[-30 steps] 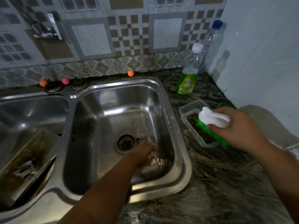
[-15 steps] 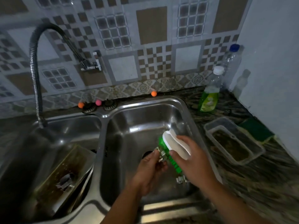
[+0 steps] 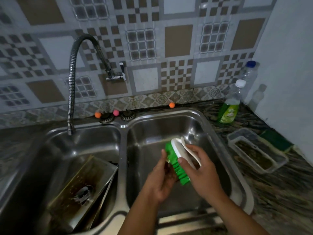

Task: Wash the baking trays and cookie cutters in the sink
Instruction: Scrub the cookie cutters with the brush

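Note:
Over the right sink basin, my right hand grips a white-handled scrub brush with green bristles. My left hand is curled around a small item pressed against the bristles; the item is hidden in my palm. In the left basin a stained metal baking tray leans tilted, with a metal cookie cutter lying on it.
A flexible hose tap hangs over the left basin. On the right counter stand a green dish soap bottle, a clear water bottle, a clear plastic tub and a green sponge.
My right hand carried the brush from the tub on the counter to over the right basin. My left hand rose from the basin floor with a small metal piece and now holds it to the bristles.

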